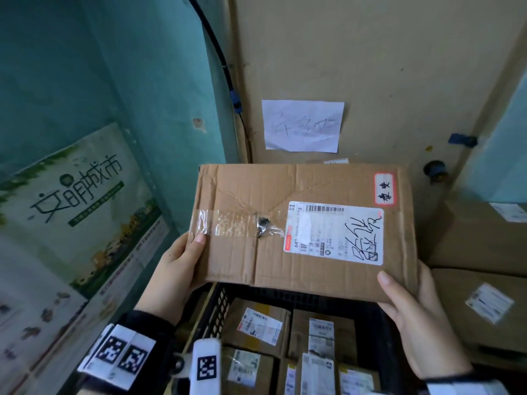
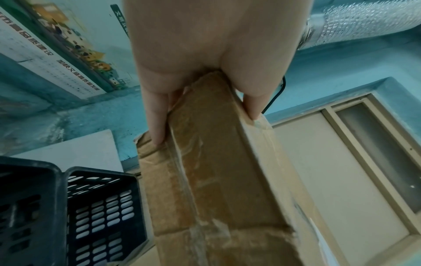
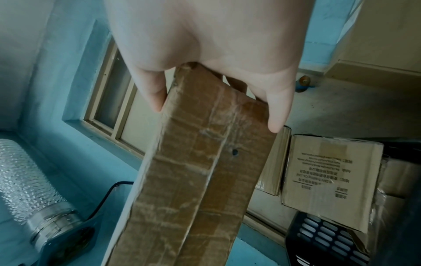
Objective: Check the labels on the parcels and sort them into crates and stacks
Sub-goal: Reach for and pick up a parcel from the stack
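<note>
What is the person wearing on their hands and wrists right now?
Both hands are bare, no gloves: left hand, right hand. The left wrist carries a dark sleeve and a wrist band with white tags printed with black square markers. A dark cuff edge shows at the right wrist.

Wall poster (image 1: 77, 201), handwritten paper note (image 1: 302, 126)

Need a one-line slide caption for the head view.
Both hands, left hand and right hand, hold a labelled cardboard parcel above a black crate of smaller parcels.
</note>
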Motion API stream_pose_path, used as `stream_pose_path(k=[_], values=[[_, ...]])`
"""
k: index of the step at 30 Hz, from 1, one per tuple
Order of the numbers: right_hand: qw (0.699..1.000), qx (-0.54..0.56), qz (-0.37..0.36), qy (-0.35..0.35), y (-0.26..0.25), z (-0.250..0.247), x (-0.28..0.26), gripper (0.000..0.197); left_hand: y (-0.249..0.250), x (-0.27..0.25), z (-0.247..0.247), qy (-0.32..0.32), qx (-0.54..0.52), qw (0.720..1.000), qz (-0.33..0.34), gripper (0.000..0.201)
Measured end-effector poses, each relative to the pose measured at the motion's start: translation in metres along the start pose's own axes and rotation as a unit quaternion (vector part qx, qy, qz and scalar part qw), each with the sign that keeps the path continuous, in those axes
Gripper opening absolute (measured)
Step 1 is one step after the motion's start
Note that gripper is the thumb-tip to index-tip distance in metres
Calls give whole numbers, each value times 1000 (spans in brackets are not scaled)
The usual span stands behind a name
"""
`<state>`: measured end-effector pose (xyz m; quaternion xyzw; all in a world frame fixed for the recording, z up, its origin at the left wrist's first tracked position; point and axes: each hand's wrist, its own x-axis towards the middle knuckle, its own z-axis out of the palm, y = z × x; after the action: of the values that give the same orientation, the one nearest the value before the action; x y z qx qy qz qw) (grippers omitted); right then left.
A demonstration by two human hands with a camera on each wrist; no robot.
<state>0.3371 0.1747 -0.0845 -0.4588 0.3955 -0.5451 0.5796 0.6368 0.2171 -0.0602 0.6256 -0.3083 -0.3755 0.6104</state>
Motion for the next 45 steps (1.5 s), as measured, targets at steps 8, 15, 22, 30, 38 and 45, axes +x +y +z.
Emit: stream_pose_path(k=[8,15,22,30,38,45], values=[[998,-29,31,53,27,37,-10,95,-32,32,-33,-43,9,998,-48,20],[991,-63,79,91,67,76,-14,82,-55,70,-69,-58,28,994,-84,18],[980,-65,129,138,100,85,-7,53,-84,90,-76,-91,53,985,-134,26],[954,-112,224,162,118,81,10,43,-120,102,-81,-119,81,976,-166,51],[928,-131,304,172,146,59,25,35,-159,111,-76,-142,114,962,-202,62],[899,-142,378,169,176,42,29,37,-181,114,-69,-140,144,956,-212,60]])
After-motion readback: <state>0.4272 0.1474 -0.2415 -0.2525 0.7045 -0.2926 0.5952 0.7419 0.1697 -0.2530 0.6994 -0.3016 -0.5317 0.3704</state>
